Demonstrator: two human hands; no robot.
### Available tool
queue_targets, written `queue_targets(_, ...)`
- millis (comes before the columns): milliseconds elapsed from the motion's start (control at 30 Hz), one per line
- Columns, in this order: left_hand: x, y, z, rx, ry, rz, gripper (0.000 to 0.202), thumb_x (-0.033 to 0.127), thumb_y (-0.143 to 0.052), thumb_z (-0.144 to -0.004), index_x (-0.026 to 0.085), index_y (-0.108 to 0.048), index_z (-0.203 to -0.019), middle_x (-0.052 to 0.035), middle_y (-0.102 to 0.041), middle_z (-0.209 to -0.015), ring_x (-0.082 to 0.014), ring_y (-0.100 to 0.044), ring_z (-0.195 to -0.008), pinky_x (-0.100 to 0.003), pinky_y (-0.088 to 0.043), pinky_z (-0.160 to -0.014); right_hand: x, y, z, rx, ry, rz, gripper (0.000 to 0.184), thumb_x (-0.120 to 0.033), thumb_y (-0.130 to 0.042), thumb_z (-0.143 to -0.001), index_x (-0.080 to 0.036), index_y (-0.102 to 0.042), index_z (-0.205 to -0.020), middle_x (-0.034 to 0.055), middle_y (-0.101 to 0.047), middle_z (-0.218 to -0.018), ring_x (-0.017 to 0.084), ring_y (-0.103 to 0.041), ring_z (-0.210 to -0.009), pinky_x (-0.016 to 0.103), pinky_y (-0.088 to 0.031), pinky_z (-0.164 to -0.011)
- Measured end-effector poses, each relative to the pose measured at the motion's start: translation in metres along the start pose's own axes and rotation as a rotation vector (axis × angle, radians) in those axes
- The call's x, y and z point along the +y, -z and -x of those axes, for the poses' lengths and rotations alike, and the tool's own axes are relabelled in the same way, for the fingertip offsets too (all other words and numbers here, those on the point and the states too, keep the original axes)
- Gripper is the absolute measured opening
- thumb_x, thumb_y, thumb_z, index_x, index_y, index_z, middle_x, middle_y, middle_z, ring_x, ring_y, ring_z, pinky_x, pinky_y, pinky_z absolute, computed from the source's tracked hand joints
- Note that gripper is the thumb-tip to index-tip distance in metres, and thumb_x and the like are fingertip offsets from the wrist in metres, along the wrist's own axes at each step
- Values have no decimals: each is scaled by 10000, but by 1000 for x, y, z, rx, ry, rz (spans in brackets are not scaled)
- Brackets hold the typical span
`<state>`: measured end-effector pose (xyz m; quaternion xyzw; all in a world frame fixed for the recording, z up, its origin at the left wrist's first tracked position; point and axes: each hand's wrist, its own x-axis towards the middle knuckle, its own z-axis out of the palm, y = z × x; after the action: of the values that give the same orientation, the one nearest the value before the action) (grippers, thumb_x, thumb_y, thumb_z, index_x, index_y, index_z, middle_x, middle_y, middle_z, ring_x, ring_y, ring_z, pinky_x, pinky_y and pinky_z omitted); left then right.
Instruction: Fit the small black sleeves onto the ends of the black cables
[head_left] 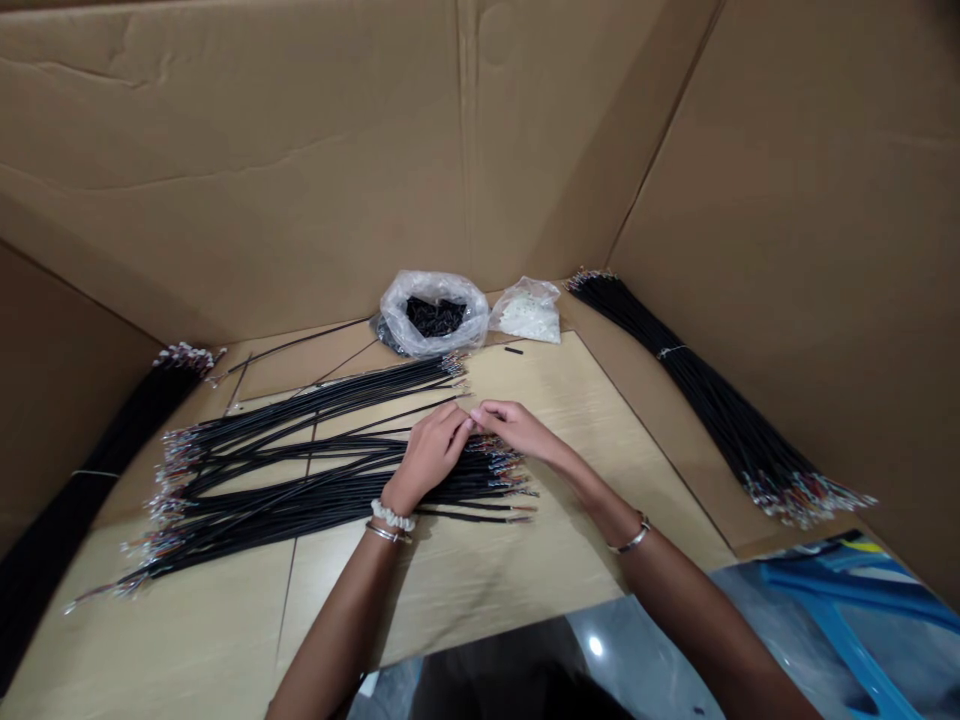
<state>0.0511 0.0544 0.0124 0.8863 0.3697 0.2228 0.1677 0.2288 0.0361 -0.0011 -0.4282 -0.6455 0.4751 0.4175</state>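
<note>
My left hand (431, 455) and my right hand (517, 430) meet fingertip to fingertip over a spread of loose black cables (300, 470) lying on the cardboard floor (480, 570). Both hands have their fingers pinched together around the end of one thin black cable at about the middle of the view. What sits between the fingertips is too small to make out. The cables have small multi-coloured wire ends on both sides. A clear bag of black small parts (433, 315) and a clear bag of white small parts (529, 312) stand just beyond the hands.
A tied bundle of black cables (712, 400) lies along the right cardboard wall, another bundle (90, 470) along the left wall. Tall cardboard walls (300, 150) enclose the area. A blue plastic stool (847, 600) and a glossy floor show at the lower right.
</note>
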Motion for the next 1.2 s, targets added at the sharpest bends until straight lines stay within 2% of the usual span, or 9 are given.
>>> queue_targets(133,2,1,1,-2,-7,39,418,379,-309,-955,100,-576,-795,-35,-530,-816,-42,-442,-777,-178,-333,-732,0,0,-1,-22,5,28,547,-657,-444,-848,-143,-442,-660,-7,-403,-642,101,-348,-626,237,-289,-616)
queue_targets(300,2,0,4,60,-82,-37,337,371,-361,-944,138,-604,-942,-21,-559,-887,-31,-473,-806,-168,-338,-740,-1,1,0,-43,-5,11,574,-683,-422,-843,-144,-430,-645,-9,-387,-622,101,-339,-610,237,-273,-600)
queue_targets(433,-1,0,5,151,-148,-145,312,335,-376,-942,138,-610,-880,-17,-538,-802,-25,-430,-732,-160,-289,-680,-3,3,2,-71,-5,-7,527,-624,-427,-880,-141,-450,-669,-5,-398,-641,101,-344,-613,240,-267,-597)
queue_targets(567,-3,0,4,187,-177,-163,299,295,-385,-939,132,-607,-825,-18,-517,-777,-20,-409,-715,-149,-282,-678,-5,1,2,-88,39,-58,488,-583,-453,-890,-143,-438,-677,-3,-396,-662,94,-348,-623,233,-270,-584)
queue_targets(667,-4,1,5,190,-191,-131,283,257,-382,-938,129,-604,-819,-17,-518,-790,-16,-418,-736,-140,-305,-711,-6,1,2,-95,-40,-146,470,-584,-492,-859,-143,-465,-699,-21,-351,-625,75,-289,-551,224,-216,-507)
queue_targets(800,-7,3,5,189,-131,-1,274,261,-384,-936,128,-617,-882,-26,-539,-825,-12,-455,-764,-135,-339,-729,-7,3,2,-107,-231,-367,362,-488,-546,-803,-128,-578,-813,-44,-275,-599,56,-190,-478,223,-106,-441)
queue_targets(900,-6,5,4,207,-75,110,294,308,-401,-930,119,-624,-887,-32,-546,-803,-12,-464,-740,-133,-352,-710,-9,4,2,-72,-256,-480,366,-439,-603,-749,-126,-580,-937,-59,-280,-596,47,-177,-463,209,-93,-426)
queue_targets(1000,-4,7,4,219,-34,189,307,339,-417,-923,121,-628,-877,-28,-554,-787,-12,-467,-723,-131,-357,-693,-11,2,2,-16,-239,-516,466,-484,-637,-747,-158,-498,-1049,-78,-338,-581,43,-190,-435,193,-107,-405)
queue_targets(1200,-2,8,3,199,5,277,341,378,-428,-914,115,-637,-853,-31,-563,-784,-22,-473,-717,-144,-371,-686,-10,-7,3,65,-243,-496,477,-530,-689,-719,-184,-376,-818,-101,-325,-517,28,-195,-405,169,-119,-384)
